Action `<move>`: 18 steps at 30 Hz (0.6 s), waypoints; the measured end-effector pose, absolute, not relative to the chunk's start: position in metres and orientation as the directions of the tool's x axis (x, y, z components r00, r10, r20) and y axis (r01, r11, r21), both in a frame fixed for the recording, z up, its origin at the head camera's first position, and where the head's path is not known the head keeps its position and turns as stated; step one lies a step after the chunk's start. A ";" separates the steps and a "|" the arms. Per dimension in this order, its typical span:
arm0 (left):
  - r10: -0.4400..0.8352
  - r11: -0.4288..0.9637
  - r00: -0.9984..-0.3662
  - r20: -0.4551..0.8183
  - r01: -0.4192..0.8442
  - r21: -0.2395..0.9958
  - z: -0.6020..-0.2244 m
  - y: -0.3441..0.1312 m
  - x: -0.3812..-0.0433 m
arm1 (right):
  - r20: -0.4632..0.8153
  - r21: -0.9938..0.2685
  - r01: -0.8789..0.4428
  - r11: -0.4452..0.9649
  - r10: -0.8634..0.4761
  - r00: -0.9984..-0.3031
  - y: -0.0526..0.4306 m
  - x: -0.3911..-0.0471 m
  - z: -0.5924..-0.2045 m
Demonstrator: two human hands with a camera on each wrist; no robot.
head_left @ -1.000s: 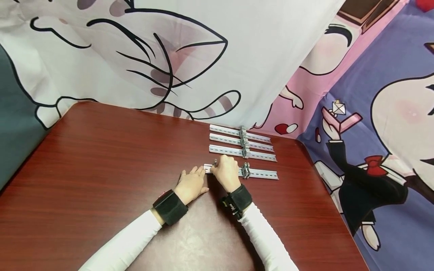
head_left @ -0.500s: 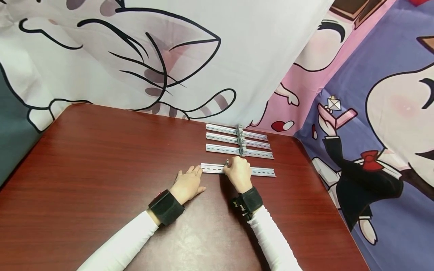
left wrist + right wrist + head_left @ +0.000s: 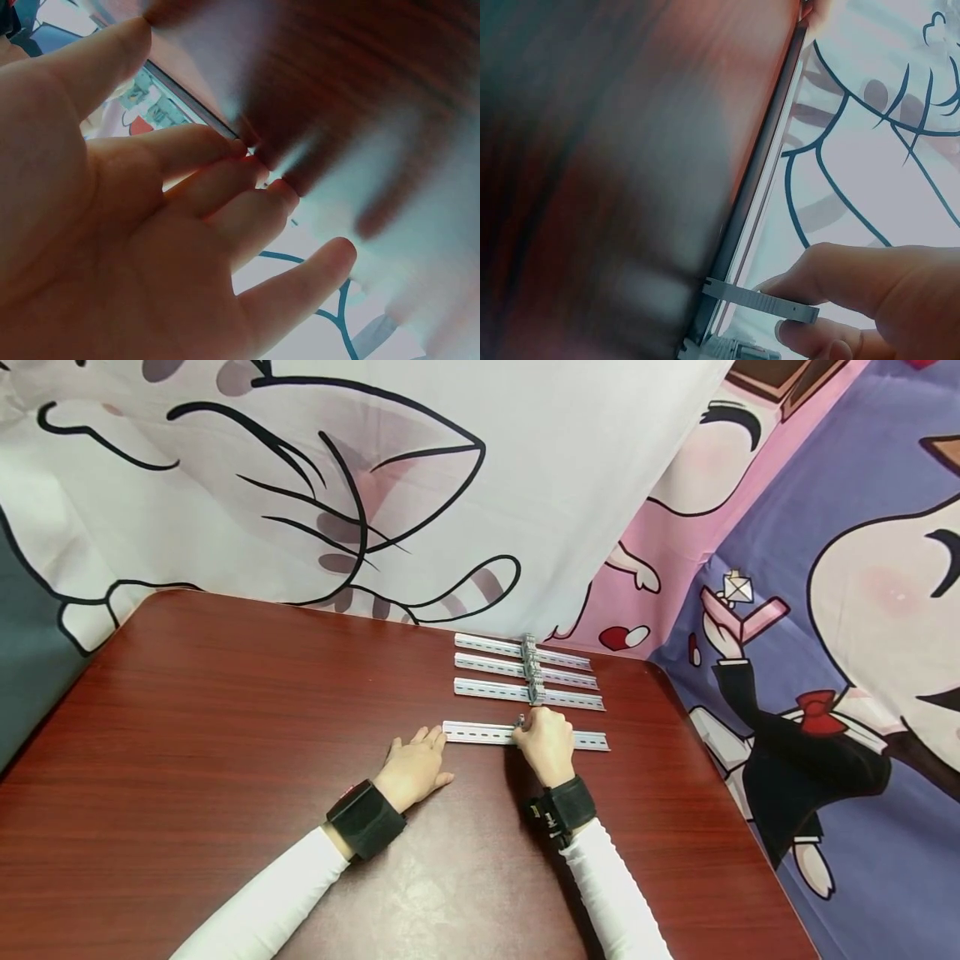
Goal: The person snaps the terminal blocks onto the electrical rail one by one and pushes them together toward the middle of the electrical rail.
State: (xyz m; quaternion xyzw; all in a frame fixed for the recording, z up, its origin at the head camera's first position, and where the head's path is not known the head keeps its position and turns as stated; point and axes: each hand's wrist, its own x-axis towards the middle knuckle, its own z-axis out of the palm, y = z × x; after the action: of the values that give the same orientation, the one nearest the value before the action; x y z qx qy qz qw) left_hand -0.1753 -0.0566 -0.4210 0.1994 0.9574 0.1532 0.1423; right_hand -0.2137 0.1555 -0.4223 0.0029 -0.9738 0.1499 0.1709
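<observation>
A silver slotted DIN rail [image 3: 480, 733] lies across the table in front of both hands. My left hand [image 3: 412, 768] rests by its left end, fingers extended, fingertips at the rail end. In the left wrist view the fingers are fairly straight with nothing held. My right hand [image 3: 547, 745] pinches a thin grey plastic rail clip [image 3: 761, 301] between thumb and fingers. The clip sits across the rail, its slotted foot at the rail edge. Just beyond it, a second grey rail-mounted part [image 3: 739, 349] is partly visible; the right hand hides it in the head view.
Behind lie three similar rails, the nearest rail [image 3: 491, 690] in front, each bearing grey parts [image 3: 533, 672] near the middle. The reddish-brown table [image 3: 262, 710] ends at a printed cloth [image 3: 420, 527] at the back and right.
My right hand has moved right along the rail with the pinched clip, up to around the part seen there earlier. My left hand has stayed at the rail's left end.
</observation>
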 end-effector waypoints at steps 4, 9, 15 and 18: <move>0.426 0.871 -0.882 -0.201 0.339 0.356 -0.421 -0.057 -0.175 | 0.335 -0.277 -0.029 0.960 0.068 -0.940 0.159 -0.214 -0.423; 0.428 0.869 -0.882 -0.199 0.341 0.357 -0.420 -0.056 -0.175 | 0.330 -0.276 -0.018 0.961 0.077 -0.941 0.163 -0.215 -0.423; 0.428 0.870 -0.880 -0.207 0.338 0.360 -0.420 -0.056 -0.175 | 0.337 -0.279 -0.009 0.960 0.088 -0.938 0.165 -0.214 -0.422; 0.426 0.871 -0.880 -0.210 0.337 0.358 -0.420 -0.056 -0.175 | 0.355 -0.269 0.019 0.963 0.117 -0.927 0.164 -0.213 -0.423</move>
State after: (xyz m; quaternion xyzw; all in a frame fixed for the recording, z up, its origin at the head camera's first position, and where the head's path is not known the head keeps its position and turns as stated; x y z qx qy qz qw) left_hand -0.1746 -0.0564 -0.4199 0.1994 0.9566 0.1575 0.1425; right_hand -0.2126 0.1642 -0.4227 -0.0349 -0.9728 0.1317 0.1874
